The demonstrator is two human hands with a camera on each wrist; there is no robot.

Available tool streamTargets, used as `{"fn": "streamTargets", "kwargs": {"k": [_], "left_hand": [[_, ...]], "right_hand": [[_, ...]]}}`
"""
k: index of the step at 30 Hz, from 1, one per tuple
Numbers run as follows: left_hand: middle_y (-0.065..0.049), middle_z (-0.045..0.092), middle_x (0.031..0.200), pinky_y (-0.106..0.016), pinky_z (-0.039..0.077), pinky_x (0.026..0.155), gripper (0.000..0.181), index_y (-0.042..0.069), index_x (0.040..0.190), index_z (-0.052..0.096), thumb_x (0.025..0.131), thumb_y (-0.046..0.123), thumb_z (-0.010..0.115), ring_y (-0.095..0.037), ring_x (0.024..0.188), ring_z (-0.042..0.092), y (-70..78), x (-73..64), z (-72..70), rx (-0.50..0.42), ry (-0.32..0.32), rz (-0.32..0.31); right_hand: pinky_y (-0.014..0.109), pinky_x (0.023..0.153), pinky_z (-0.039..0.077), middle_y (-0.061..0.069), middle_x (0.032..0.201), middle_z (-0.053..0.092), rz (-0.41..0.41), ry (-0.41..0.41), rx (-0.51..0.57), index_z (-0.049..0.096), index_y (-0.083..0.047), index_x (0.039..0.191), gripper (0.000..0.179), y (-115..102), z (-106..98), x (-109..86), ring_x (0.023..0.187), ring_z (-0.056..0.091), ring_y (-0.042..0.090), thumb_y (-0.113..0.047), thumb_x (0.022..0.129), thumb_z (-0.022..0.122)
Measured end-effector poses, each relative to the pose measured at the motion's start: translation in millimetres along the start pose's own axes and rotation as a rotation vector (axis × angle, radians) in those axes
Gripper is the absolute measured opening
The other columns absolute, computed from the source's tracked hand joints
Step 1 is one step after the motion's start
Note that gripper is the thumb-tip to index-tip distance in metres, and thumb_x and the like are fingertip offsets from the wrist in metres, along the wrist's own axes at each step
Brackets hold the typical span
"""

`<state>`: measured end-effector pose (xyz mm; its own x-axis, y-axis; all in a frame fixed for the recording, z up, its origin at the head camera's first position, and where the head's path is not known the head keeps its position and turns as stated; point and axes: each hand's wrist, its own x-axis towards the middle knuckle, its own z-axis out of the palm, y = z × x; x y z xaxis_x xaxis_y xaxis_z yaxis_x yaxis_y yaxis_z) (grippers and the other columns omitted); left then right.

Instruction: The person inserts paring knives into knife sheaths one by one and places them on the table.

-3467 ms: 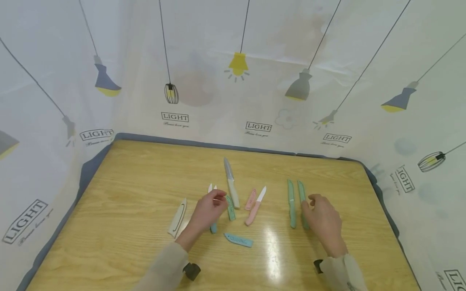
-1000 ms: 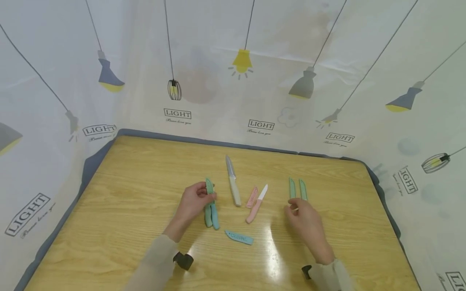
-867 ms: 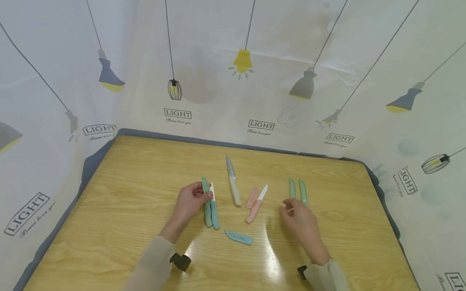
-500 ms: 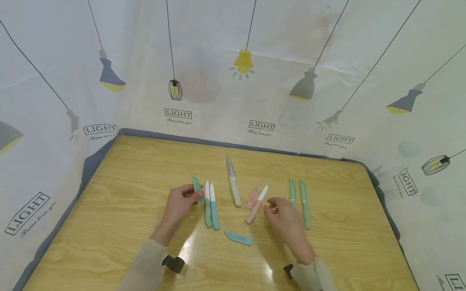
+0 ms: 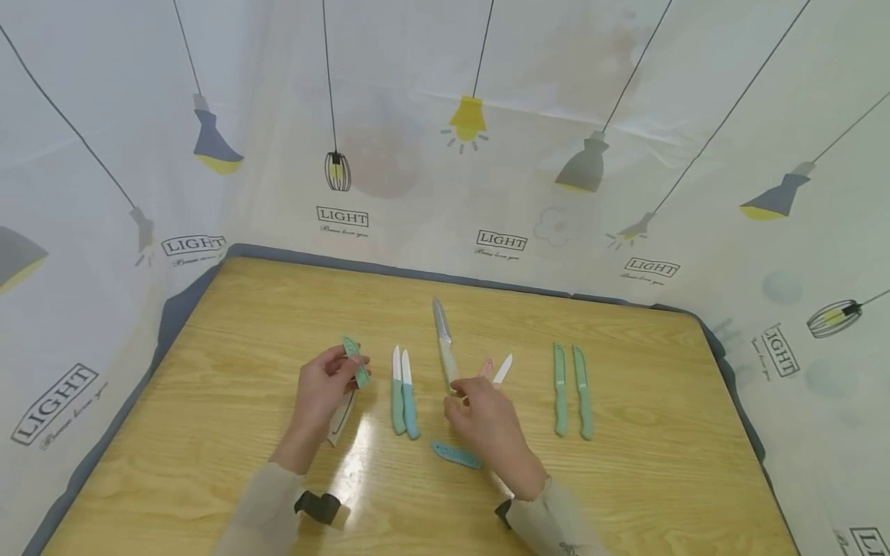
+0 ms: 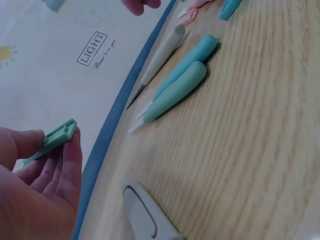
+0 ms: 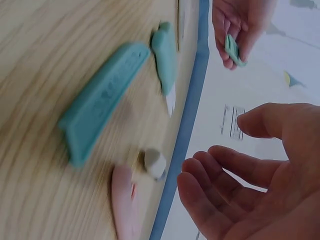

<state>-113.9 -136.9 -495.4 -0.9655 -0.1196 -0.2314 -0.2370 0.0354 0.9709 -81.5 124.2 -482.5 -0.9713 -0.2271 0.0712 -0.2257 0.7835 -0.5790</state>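
In the head view, my left hand [image 5: 316, 398] pinches a small green knife sheath [image 5: 357, 364] between thumb and fingers, above the table. The left wrist view shows the slot end of this sheath [image 6: 61, 136]. Beneath that hand lies a cream sheath [image 5: 341, 423], partly covered. Just to the right, a green-handled knife [image 5: 398, 405] and a blue-handled knife [image 5: 409, 409] lie side by side, white blades bare. My right hand [image 5: 494, 428] hovers with loosely bent fingers, holding nothing, over a pink knife [image 5: 504, 369] and near a blue sheath [image 5: 450, 453].
A larger cream-handled knife [image 5: 445, 344] with a bare grey blade lies at the middle. Beside the pink knife is a pink sheath [image 5: 487, 365]. Two all-green knives [image 5: 560, 394], their blades covered, lie at the right. A printed curtain [image 5: 417, 116] surrounds the wooden table [image 5: 229, 347].
My left hand has picked up the green sheath and moved it left, away from the green and blue knives. My right hand has moved left from the two green knives toward the middle.
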Motion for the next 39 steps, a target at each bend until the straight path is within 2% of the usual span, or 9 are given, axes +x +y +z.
{"fn": "streamTargets", "kwargs": {"k": [4, 8, 9, 12, 17, 23, 30, 39], "left_hand": [[-0.023, 0.07, 0.122, -0.025, 0.062, 0.081, 0.037, -0.006, 0.137, 0.06, 0.106, 0.015, 0.06, -0.022, 0.1, 0.073, -0.3, -1.6, -3.9, -0.056, 0.013, 0.013], [-0.024, 0.07, 0.121, -0.026, 0.062, 0.083, 0.037, -0.008, 0.136, 0.058, 0.106, 0.013, 0.06, -0.021, 0.098, 0.073, 0.3, -1.9, -5.7, -0.091, 0.026, 0.013], [-0.023, 0.07, 0.121, -0.026, 0.062, 0.082, 0.037, -0.009, 0.136, 0.059, 0.106, 0.013, 0.06, -0.019, 0.096, 0.073, 0.3, -2.0, -5.9, -0.096, 0.029, 0.01], [-0.021, 0.071, 0.119, -0.026, 0.062, 0.082, 0.036, -0.009, 0.136, 0.059, 0.106, 0.012, 0.059, -0.018, 0.095, 0.074, 0.3, -2.2, -6.3, -0.099, 0.035, 0.006], [-0.019, 0.073, 0.114, -0.027, 0.062, 0.082, 0.035, -0.01, 0.135, 0.059, 0.106, 0.009, 0.06, -0.028, 0.101, 0.074, -0.8, -2.7, -6.9, -0.127, 0.046, 0.013], [-0.018, 0.073, 0.115, -0.026, 0.062, 0.082, 0.035, -0.009, 0.134, 0.06, 0.106, 0.01, 0.06, -0.023, 0.098, 0.075, -0.1, -2.9, -7.0, -0.129, 0.044, 0.013], [-0.019, 0.073, 0.115, -0.026, 0.062, 0.082, 0.034, -0.01, 0.133, 0.06, 0.105, 0.01, 0.061, -0.024, 0.097, 0.075, 1.8, -4.0, -7.3, -0.14, 0.046, 0.011], [-0.018, 0.074, 0.114, -0.026, 0.062, 0.08, 0.035, -0.01, 0.133, 0.061, 0.104, 0.01, 0.062, -0.023, 0.096, 0.075, 1.8, -3.5, -6.2, -0.137, 0.057, 0.014]], "right_hand": [[0.033, 0.065, 0.061, 0.015, 0.105, 0.072, -0.122, 0.024, -0.082, 0.073, 0.003, 0.112, 0.027, -15, 15, 3.8, 0.085, 0.07, 0.024, -0.018, 0.096, 0.069], [0.025, 0.061, 0.059, 0.017, 0.101, 0.073, -0.205, 0.023, -0.174, 0.075, 0.005, 0.106, 0.024, -27, 31, 8.3, 0.08, 0.071, 0.022, -0.016, 0.095, 0.073], [0.025, 0.063, 0.059, 0.016, 0.101, 0.074, -0.211, 0.015, -0.195, 0.075, 0.005, 0.105, 0.024, -30, 34, 9.4, 0.082, 0.071, 0.022, -0.016, 0.095, 0.074], [0.019, 0.054, 0.052, 0.012, 0.089, 0.071, -0.223, -0.011, -0.236, 0.075, 0.006, 0.099, 0.023, -38, 43, 13.2, 0.07, 0.064, 0.015, -0.017, 0.097, 0.074], [0.019, 0.047, 0.039, 0.004, 0.074, 0.058, -0.208, -0.006, -0.326, 0.073, 0.001, 0.089, 0.025, -48, 55, 22.2, 0.059, 0.046, 0.01, -0.023, 0.097, 0.075], [0.024, 0.049, 0.044, 0.005, 0.074, 0.059, -0.172, -0.024, -0.467, 0.072, -0.004, 0.08, 0.033, -58, 64, 31.3, 0.059, 0.051, 0.013, -0.033, 0.097, 0.074], [0.026, 0.052, 0.048, 0.005, 0.073, 0.061, -0.206, -0.011, -0.518, 0.07, -0.005, 0.081, 0.034, -64, 71, 35.5, 0.061, 0.056, 0.015, -0.034, 0.097, 0.074], [0.025, 0.051, 0.047, 0.002, 0.071, 0.06, -0.243, -0.011, -0.585, 0.07, -0.008, 0.081, 0.03, -72, 80, 36.1, 0.064, 0.056, 0.014, -0.033, 0.095, 0.076]]}}
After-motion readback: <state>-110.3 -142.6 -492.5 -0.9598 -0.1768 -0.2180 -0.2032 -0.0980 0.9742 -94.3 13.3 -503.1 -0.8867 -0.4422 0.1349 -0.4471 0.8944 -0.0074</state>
